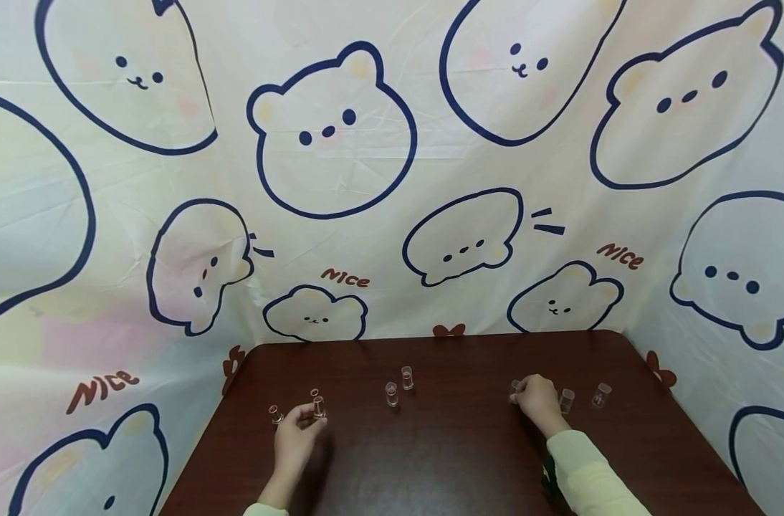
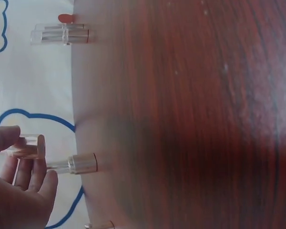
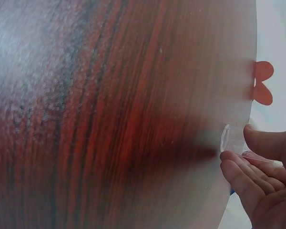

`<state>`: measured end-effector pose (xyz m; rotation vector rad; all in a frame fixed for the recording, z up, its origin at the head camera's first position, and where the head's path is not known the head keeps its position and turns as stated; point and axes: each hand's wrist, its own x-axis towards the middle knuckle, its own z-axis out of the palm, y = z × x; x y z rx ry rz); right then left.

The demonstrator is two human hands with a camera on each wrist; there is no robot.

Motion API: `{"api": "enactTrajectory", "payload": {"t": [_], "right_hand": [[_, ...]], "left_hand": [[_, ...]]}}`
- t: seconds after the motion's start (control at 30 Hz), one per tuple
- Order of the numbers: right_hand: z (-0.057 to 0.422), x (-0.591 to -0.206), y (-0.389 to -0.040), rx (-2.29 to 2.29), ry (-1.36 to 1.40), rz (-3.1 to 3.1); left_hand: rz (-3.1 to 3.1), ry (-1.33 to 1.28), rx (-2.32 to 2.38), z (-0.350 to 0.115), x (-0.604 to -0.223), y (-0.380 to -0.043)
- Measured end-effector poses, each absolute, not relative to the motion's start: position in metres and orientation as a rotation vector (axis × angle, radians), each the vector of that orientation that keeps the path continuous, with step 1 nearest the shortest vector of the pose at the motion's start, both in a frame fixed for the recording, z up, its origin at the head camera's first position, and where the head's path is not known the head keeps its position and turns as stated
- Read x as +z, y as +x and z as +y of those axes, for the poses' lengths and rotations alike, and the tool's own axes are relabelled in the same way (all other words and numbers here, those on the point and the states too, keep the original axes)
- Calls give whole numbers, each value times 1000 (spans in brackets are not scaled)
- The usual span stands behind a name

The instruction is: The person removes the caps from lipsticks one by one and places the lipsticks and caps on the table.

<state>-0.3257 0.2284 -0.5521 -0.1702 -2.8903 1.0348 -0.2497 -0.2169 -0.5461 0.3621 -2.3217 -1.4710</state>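
The left hand [image 1: 297, 438] narrowly pinched a gold-tinted clear plastic tube [image 1: 319, 406], the right hand [image 1: 539, 398] a colourless plastic cylinder [image 3: 232, 138]; carrying seemed underway, calling for steadiness.

1. A glossy, wood-grained, red-brown desk [image 1: 456, 459] fills the lower middle.
2. Pale cloth [image 1: 379, 247] spans the top and both sides.
3. A blue-outlined bear head [image 1: 332, 168] is printed at upper centre-left.
4. Red-brown "Nice" lettering [image 1: 103, 391] slants at lower left.
5. A red-brown bow print [image 1: 448, 330] sits below centre, at the desk's far edge.
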Motion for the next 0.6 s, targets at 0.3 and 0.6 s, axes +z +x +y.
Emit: {"api": "enactTrajectory", "payload": {"t": [0.3,0.6], "right_hand": [[227,-552,-325,992,-179,-2915],[227,-555,-325,1012,-177,-2916]], "left_hand": [[-2319,419,-1375,-227,-553,-254],[-2320,451,-1347,-233,-559,-257]]}}
